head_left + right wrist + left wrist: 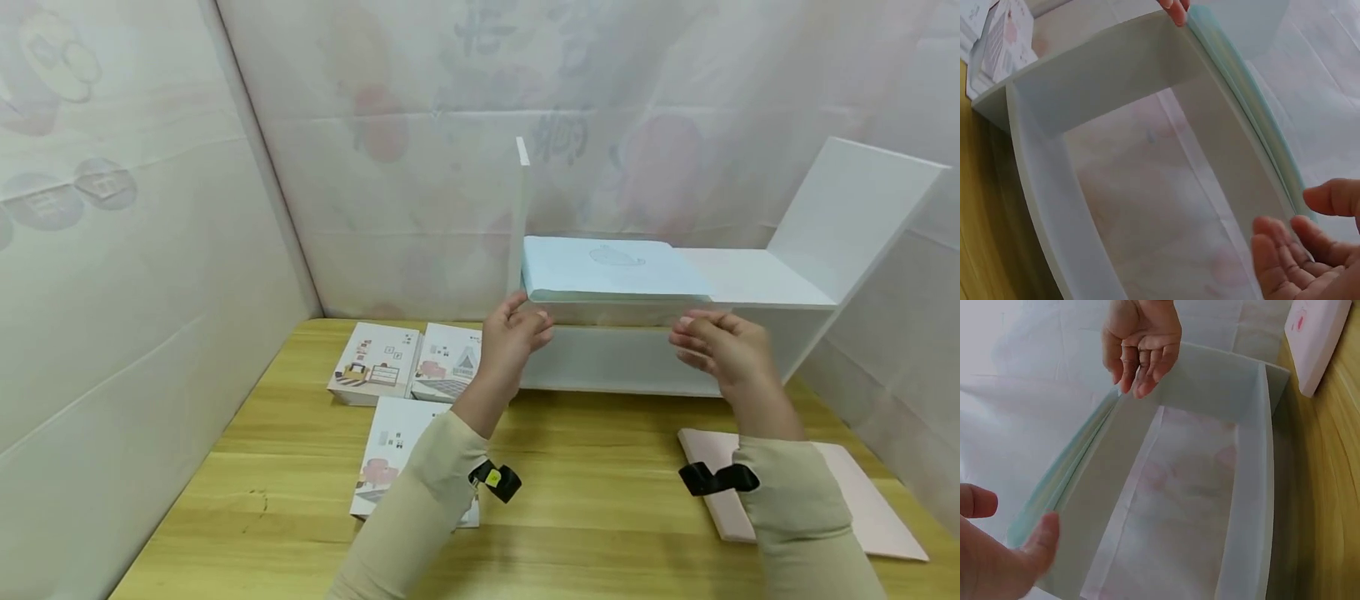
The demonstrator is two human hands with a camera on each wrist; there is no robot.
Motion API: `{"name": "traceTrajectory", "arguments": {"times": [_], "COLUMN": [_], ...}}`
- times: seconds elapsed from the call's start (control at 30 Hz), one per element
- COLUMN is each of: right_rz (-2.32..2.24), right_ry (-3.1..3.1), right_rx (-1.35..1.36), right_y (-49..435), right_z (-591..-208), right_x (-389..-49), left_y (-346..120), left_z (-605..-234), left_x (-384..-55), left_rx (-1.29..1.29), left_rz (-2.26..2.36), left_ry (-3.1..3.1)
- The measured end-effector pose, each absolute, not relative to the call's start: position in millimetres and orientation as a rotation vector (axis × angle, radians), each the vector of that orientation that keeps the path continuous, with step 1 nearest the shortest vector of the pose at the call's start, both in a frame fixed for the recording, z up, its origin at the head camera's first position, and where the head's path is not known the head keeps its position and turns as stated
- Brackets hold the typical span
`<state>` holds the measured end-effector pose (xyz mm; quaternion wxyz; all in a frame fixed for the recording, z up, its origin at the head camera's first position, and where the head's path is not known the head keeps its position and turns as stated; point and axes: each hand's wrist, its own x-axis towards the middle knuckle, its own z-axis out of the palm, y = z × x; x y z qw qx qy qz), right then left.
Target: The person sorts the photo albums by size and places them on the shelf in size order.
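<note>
A light-blue book (pixel 615 268) with a small whale-like drawing lies flat on the top board of a white shelf (pixel 615 362). My left hand (pixel 510 342) is at the book's front left corner, its thumb (pixel 1042 542) and finger spread apart. Near the front right corner is my right hand (pixel 723 354), with loosely bent fingers and nothing between them. In the right wrist view the right thumb (pixel 1338 197) stands apart from the fingers, close by the book's edge. The shelf's lower compartment is open toward me.
Three white illustrated boxes or thick books (pixel 375 362) lie on the wooden table (pixel 600 517) to the left, one partly behind my left sleeve. A pale pink book (pixel 862 500) lies at the right, under my right forearm. White printed curtains (pixel 420 167) hang behind and beside the table.
</note>
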<state>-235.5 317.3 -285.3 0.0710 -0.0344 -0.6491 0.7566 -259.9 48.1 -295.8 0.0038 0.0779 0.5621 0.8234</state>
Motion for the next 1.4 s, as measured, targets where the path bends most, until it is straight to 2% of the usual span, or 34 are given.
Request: {"name": "traceTrajectory", "arguments": {"times": [0.3, 0.53, 0.63, 0.83, 1.17, 1.4], "right_rz": [1.122, 0.486, 0.446, 0.477, 0.53, 0.516], "right_ry": [-2.86, -3.098, -3.145, -3.154, -3.11, -3.136], "right_rx": [0.208, 0.491, 0.502, 0.493, 0.52, 0.427], "right_y": [315, 307, 305, 305, 324, 354], "right_z": [-291, -297, -300, -303, -316, -333], "right_x": [-222, -215, -213, -210, -200, -195], "left_y": [37, 26, 24, 27, 59, 85], "left_z": [-305, -313, -314, -316, -335, -349], "left_x": [-253, -251, -248, -243, -224, -214], "left_rx": [0.453, 0.646, 0.713, 0.721, 0.714, 0.662], "left_rz": [1.941, 0.902, 0.67, 0.586, 0.599, 0.64], "left_ry": [2.575, 3.002, 2.985, 2.968, 2.939, 2.9]}}
